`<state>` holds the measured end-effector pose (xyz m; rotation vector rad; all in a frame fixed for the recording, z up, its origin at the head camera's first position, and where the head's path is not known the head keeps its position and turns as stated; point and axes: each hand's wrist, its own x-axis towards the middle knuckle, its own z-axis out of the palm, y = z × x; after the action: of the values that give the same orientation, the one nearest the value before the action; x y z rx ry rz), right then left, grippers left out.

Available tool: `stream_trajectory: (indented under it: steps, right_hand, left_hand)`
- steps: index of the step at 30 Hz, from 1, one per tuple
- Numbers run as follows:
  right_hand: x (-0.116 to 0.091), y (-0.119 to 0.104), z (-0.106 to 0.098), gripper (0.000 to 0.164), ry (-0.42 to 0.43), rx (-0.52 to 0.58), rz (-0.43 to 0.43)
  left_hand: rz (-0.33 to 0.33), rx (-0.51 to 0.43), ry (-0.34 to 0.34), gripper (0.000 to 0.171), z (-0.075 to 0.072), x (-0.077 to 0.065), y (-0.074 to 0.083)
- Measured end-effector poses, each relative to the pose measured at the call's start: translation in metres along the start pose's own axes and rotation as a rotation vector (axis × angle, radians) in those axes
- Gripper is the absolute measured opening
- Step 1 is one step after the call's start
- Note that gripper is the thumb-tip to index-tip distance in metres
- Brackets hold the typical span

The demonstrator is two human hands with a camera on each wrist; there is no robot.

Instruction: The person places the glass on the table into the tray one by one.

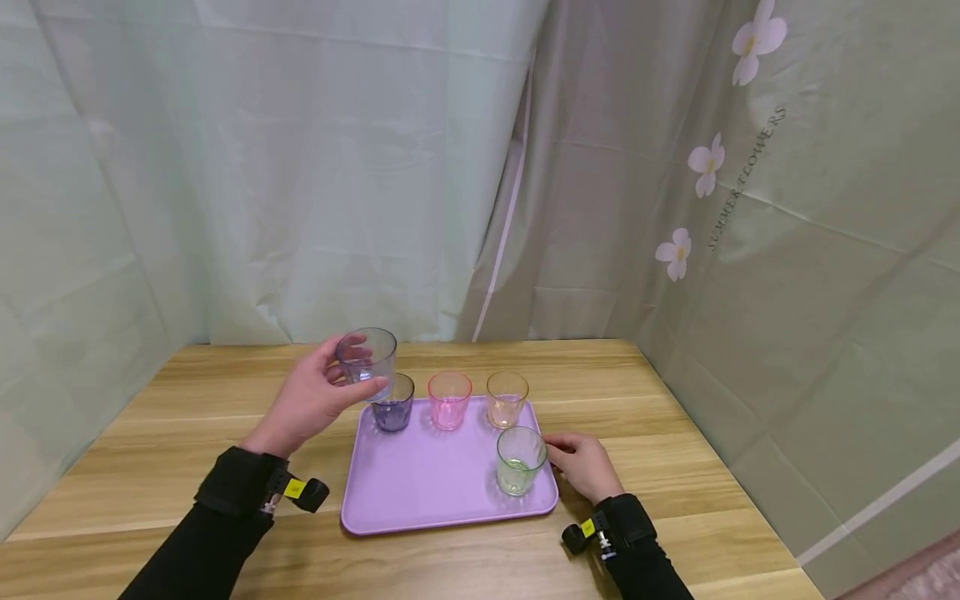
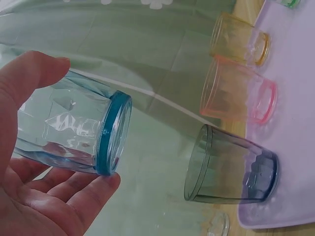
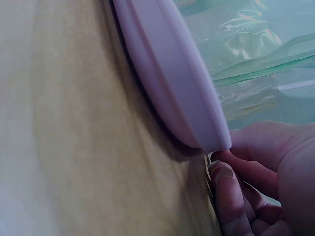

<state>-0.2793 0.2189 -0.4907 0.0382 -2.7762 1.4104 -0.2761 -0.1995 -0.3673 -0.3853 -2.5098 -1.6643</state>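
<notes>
My left hand (image 1: 309, 393) holds a clear blue glass (image 2: 74, 128) above the tray's back left corner, thumb on one side and fingers on the other. Just beyond it, a dark grey-purple glass (image 2: 231, 169) stands on the purple tray (image 1: 420, 492). To its right along the back of the tray are a pink glass (image 1: 450, 402) and an amber glass (image 1: 507, 402). A green glass (image 1: 521, 462) stands near the tray's right edge. Beside that glass, my right hand (image 1: 585, 467) grips the tray's right rim, the thumb at the rim and the other fingers curled low by the table.
The tray lies on a wood-grain table (image 1: 247, 550). A pale curtain (image 1: 337, 167) hangs behind the table, with a flower-printed one (image 1: 810, 333) at the right. Part of another clear glass (image 2: 220, 223) shows low in the left wrist view, beyond the dark glass.
</notes>
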Motion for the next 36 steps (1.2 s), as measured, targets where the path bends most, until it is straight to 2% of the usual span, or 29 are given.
stream_trajectory:
  steps: [8,18,36]
  right_hand:
    - [0.0,0.0,0.0,0.022,0.0,0.003,0.006]
    - [0.0,0.0,0.0,0.023,0.002,0.006,0.008]
    - [0.0,0.0,-0.001,0.023,0.0,0.007,0.005]
  left_hand:
    - [0.009,-0.01,-0.016,0.08,0.004,0.0,0.001]
    - [0.024,0.02,-0.034,0.077,0.013,0.001,0.006]
    - [0.021,-0.038,-0.062,0.076,0.03,-0.001,0.004]
